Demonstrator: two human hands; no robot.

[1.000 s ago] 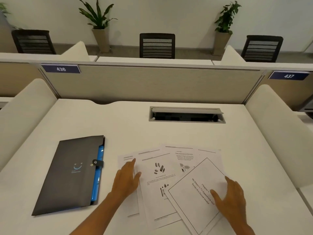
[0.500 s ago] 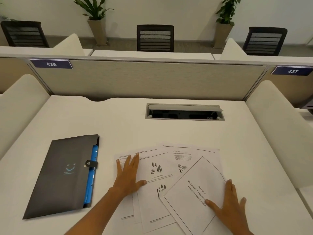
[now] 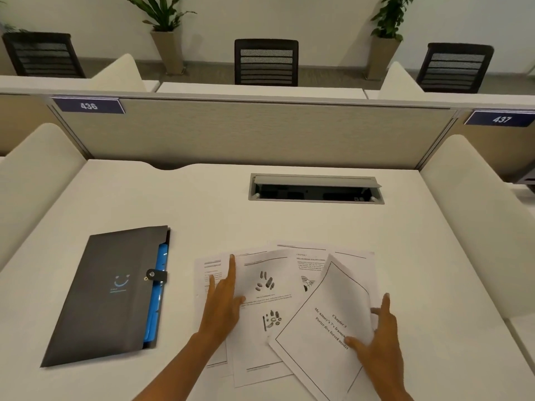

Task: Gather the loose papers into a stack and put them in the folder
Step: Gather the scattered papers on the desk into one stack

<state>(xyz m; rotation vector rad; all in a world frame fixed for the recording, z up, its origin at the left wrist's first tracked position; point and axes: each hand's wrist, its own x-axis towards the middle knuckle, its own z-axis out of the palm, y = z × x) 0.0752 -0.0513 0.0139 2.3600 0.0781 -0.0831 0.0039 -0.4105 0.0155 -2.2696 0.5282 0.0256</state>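
Note:
Several loose white printed papers (image 3: 269, 302) lie fanned and overlapping on the white desk (image 3: 202, 209), near its front edge. My left hand (image 3: 224, 296) rests flat on the left sheets, fingers spread and pointing away. My right hand (image 3: 379, 340) pinches the right edge of the top sheet (image 3: 321, 328), a bordered title page, and that edge is lifted and curled. A dark grey folder (image 3: 107, 293) with a snap strap and blue inner pockets lies shut to the left of the papers, apart from them.
A recessed cable box (image 3: 315, 188) with its grey lid raised sits in the desk behind the papers. Cream side panels (image 3: 474, 198) flank the desk, and a beige divider (image 3: 260, 131) closes the back. Chairs and potted plants stand beyond.
My right hand went from lying flat on the title page to gripping its right edge and lifting it. My left hand slid slightly forward over the left sheets.

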